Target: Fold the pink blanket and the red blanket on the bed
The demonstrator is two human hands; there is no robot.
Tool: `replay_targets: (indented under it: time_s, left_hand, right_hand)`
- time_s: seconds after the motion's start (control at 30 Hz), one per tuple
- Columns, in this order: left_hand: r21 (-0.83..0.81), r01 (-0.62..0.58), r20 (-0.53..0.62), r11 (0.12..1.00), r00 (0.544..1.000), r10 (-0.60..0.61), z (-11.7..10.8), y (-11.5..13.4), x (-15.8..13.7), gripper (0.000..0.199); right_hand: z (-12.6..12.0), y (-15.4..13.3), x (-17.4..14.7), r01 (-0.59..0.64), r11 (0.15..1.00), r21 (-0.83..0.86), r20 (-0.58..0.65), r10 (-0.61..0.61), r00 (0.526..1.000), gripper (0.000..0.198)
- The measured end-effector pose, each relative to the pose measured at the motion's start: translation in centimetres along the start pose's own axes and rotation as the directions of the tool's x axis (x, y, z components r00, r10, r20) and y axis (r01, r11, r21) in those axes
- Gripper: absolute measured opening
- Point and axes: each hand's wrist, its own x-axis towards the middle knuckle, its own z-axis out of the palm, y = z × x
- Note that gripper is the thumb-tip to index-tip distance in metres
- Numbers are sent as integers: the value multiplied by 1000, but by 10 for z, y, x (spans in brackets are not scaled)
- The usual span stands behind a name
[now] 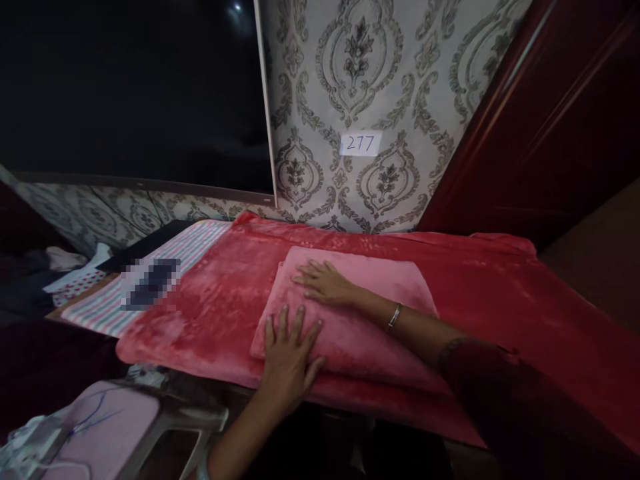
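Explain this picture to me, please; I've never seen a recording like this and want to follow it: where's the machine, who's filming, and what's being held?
There is no machine: these are a person's own bare hands. The single picture comes from a camera worn on their head, looking forward and down. The left hand is the lower one; the right hand reaches in from the right side. Both rest palm down on a folded pink plush cloth; neither grips anything. Beneath it spreads a large red plush cloth, with a striped pale cloth showing at the left. A dark item there is pixelated, so I can't identify it.
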Motion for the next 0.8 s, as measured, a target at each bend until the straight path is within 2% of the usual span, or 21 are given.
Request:
replay_targets:
  time_s: [0.1,0.23,0.43,0.67,0.8]
  left_hand:
    - [20,35,-29,999,999,-35,16,-2,-13,65]
    - [-8,36,-38,999,999,-36,26,0,-18,68]
    - [-26,39,-18,999,999,-39,24,-1,-19,71]
    - [-30,29,-7,999,1000,-29,23,-1,-19,69]
    - [-40,38,-53,998,998,-40,27,-1,-18,68]
  right_hand:
    - [10,-3,16,44,999,15,23,-44,999,62]
    - [12,20,46,-36,999,6,46,35,998,66]
    - [15,54,82,-178,977,119,118,164,979,68]
    - [27,64,85,-190,962,194,86,176,981,70]
    - [20,58,85,-203,962,184,86,190,978,69]
